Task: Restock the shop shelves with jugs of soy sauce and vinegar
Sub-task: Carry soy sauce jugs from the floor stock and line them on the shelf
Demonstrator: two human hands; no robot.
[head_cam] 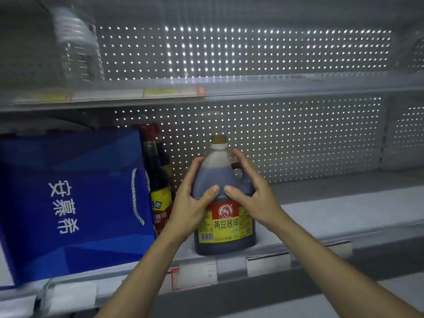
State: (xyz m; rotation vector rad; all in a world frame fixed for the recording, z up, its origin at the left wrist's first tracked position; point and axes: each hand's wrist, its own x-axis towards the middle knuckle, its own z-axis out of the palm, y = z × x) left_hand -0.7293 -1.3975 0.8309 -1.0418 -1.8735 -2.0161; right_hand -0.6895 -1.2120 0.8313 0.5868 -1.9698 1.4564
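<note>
A big jug of dark soy sauce with a yellow and red label and a tan cap stands upright near the front edge of the grey middle shelf. Both my hands hold its shoulders. My left hand wraps the jug's left side, thumb on the front. My right hand wraps the right side by the handle, thumb on the front too. The two thumbs nearly meet above the label.
A blue gift bag with white characters fills the shelf's left part. Two slim dark sauce bottles stand between it and the jug. A clear water bottle is on the upper shelf at left. Price tags line the shelf lip.
</note>
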